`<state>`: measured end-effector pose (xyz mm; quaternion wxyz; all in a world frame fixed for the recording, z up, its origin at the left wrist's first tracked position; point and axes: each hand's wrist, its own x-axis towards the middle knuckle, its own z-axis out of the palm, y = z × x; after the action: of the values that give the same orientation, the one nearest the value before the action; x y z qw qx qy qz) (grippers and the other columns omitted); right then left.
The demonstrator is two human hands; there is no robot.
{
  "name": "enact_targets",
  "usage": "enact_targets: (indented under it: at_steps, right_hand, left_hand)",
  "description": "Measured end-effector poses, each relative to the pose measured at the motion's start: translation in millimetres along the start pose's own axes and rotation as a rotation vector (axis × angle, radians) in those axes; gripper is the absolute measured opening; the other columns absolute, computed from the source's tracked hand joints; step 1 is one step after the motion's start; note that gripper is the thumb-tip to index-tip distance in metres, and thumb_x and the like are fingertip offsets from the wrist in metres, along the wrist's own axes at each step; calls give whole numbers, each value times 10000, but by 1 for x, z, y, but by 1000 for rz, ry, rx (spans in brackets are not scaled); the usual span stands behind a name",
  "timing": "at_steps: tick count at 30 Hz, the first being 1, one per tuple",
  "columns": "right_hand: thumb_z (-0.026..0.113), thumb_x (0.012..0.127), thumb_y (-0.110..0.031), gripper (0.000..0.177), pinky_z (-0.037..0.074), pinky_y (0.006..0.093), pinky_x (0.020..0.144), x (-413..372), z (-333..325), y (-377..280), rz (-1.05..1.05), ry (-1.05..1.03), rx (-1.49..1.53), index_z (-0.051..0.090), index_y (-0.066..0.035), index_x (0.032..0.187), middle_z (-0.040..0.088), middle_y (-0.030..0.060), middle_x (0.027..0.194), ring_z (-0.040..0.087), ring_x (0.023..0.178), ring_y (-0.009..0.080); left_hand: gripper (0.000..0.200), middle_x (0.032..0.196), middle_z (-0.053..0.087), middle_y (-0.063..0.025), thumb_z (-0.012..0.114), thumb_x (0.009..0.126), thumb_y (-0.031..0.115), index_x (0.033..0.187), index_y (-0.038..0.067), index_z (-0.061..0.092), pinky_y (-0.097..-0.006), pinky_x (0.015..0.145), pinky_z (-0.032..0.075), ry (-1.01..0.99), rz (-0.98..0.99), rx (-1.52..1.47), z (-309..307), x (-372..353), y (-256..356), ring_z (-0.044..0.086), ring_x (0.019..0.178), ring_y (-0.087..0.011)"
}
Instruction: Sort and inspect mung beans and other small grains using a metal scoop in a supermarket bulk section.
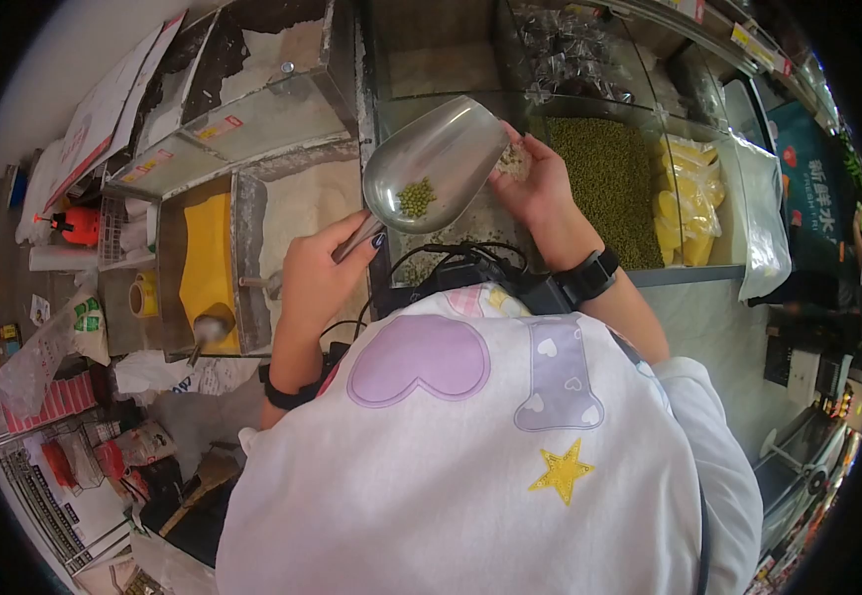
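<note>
My left hand (324, 266) is wrapped round the handle of a metal scoop (451, 159). A small heap of green mung beans (416, 197) lies in the scoop's bowl. At the scoop's mouth is my right hand (538, 188), its fingers curled and cupped round some pale grains (514, 163). A dark watch sits on that wrist. Below the scoop is a bin with a few scattered beans on its floor, partly hidden by the scoop and my hands. Just right of my right hand stands a bin full of mung beans (604, 183).
Yellow packets (687, 203) fill the bin at the right. On the left are bins of white powder (304, 208) and yellow meal (208, 268), with another scoop (211, 329) in the meal. Clear dividers separate the bins. Dark packs (570, 50) lie at the back.
</note>
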<state>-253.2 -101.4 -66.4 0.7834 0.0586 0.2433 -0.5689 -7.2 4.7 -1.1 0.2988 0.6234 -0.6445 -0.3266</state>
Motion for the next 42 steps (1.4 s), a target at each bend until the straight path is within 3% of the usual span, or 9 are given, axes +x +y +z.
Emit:
enact_targets:
  at_steps: [7, 9, 10, 16, 21, 31, 33, 36, 42]
  right_hand:
    - [389, 917, -221, 278, 494, 322, 701, 0, -6, -9, -54, -38, 219, 564, -5, 903, 570, 117, 858, 547, 763, 233]
    - [423, 903, -221, 246, 501, 304, 649, 13, -25, -11, 191, -776, 334, 565, -36, 823, 606, 130, 868, 589, 773, 248]
    - [423, 903, -221, 246, 501, 304, 649, 15, -29, -12, 191, -776, 334, 565, -36, 823, 606, 130, 868, 589, 773, 248]
    - [363, 929, -277, 354, 457, 357, 852, -3, -6, -9, 80, -461, 322, 542, -37, 1118, 549, 158, 1162, 506, 1118, 278]
    - [252, 948, -272, 481, 193, 423, 1091, -5, 3, -4, 18, -542, 297, 331, 21, 1321, 330, 168, 1388, 259, 1313, 309]
    - [285, 946, -275, 470, 231, 432, 1072, -4, 6, -3, 100, -555, 244, 345, 9, 1315, 370, 157, 1358, 322, 1273, 300]
    - [297, 949, -252, 419, 266, 438, 1051, -1, 1, -2, -21, 1, -72, 399, 4, 1265, 451, 139, 1263, 394, 1194, 288]
    - [306, 950, -226, 367, 295, 441, 1029, 12, -21, 2, 101, 244, 51, 450, -3, 1203, 490, 123, 1176, 436, 1098, 268]
    - [240, 958, -253, 415, 346, 377, 933, 5, -13, 2, 111, 63, -102, 453, -2, 1210, 494, 131, 1179, 449, 1047, 246]
  left_hand:
    - [342, 788, 646, -64, 638, 771, 68, 1091, -40, 588, -212, 622, 443, 4, 24, -40, -2, -4, 0, 543, 679, -65]
    - [345, 789, 643, -62, 638, 771, 67, 1093, -45, 584, -212, 624, 443, 8, 25, -106, -3, -4, -2, 542, 686, -67]
    - [349, 787, 639, -59, 639, 771, 66, 1095, -49, 581, -213, 619, 441, 17, 54, -140, -2, -4, -3, 535, 683, -66]
    - [348, 790, 641, -58, 639, 770, 62, 1094, -50, 581, -212, 628, 444, -14, 53, -112, -5, -6, -1, 535, 691, -63]
    - [337, 825, 666, -98, 644, 750, 60, 1072, -25, 598, -228, 664, 460, -74, 61, 12, -5, -5, 2, 575, 714, -74]
    - [339, 815, 665, -117, 649, 728, 65, 1056, -8, 605, -239, 646, 459, -107, 59, 139, -3, -3, 11, 575, 679, -88]
    - [341, 809, 664, -114, 650, 728, 64, 1057, -9, 603, -238, 638, 457, -103, 52, 136, -3, -4, 9, 568, 672, -83]
    - [346, 807, 664, -112, 647, 730, 55, 1067, -12, 599, -234, 643, 457, -56, 57, 46, -2, -4, 4, 563, 685, -72]
    - [330, 823, 667, -120, 636, 752, 52, 1070, -26, 596, -230, 663, 458, -41, 37, 44, -5, -6, -1, 562, 716, -63]
